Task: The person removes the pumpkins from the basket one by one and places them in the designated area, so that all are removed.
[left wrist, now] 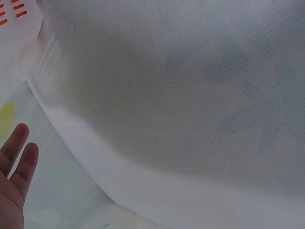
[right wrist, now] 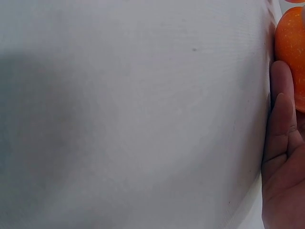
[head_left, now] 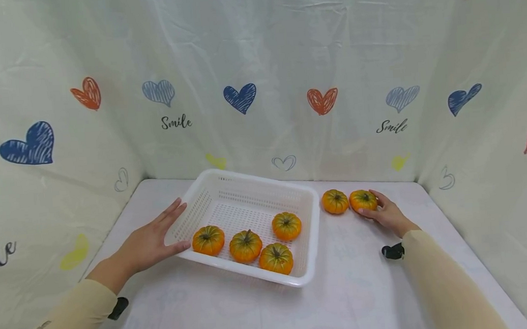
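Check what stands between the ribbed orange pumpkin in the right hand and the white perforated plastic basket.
Another ribbed orange pumpkin sits directly between them, close beside the basket, whose raised right wall would also need clearing. Nothing else visible is in the way.

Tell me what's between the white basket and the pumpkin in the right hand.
One other pumpkin lies between the white basket and the gripped pumpkin in the right hand, as the head view shows.

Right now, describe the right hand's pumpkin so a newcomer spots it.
Find the white basket on the table. Outside, past its right side, comes the nearer pumpkin, then the outer pumpkin. Only the outer one is gripped, by the right hand.
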The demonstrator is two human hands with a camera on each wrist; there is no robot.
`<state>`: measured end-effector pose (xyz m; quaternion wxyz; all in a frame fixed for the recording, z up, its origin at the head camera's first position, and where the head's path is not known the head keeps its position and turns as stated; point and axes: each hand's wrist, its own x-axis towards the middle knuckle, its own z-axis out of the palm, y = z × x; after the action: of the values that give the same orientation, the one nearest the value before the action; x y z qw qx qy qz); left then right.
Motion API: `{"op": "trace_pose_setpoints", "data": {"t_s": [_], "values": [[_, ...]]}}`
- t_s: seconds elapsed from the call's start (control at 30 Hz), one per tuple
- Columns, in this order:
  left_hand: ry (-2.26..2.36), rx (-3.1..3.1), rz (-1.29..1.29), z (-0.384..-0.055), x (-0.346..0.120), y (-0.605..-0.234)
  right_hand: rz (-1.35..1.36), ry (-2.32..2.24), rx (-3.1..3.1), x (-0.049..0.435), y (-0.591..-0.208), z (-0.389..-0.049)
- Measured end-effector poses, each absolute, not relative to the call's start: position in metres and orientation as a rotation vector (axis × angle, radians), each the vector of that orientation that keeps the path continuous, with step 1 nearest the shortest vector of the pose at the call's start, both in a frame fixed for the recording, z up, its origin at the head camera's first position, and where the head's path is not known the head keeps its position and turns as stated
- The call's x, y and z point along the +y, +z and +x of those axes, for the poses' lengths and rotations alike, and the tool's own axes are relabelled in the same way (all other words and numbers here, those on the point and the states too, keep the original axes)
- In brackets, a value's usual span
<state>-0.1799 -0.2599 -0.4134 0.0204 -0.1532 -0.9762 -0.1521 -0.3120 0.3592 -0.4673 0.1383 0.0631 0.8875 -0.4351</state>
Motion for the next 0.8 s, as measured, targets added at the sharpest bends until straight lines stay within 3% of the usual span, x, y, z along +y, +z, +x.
{"op": "trace_pose_setpoints", "data": {"t_s": [0.8], "values": [[-0.487,-3.018,-0.48,-0.1788,-0.2594,-0.4129,0.218,-1.246,2.572,0.3576,-0.4697,-0.3124]]}}
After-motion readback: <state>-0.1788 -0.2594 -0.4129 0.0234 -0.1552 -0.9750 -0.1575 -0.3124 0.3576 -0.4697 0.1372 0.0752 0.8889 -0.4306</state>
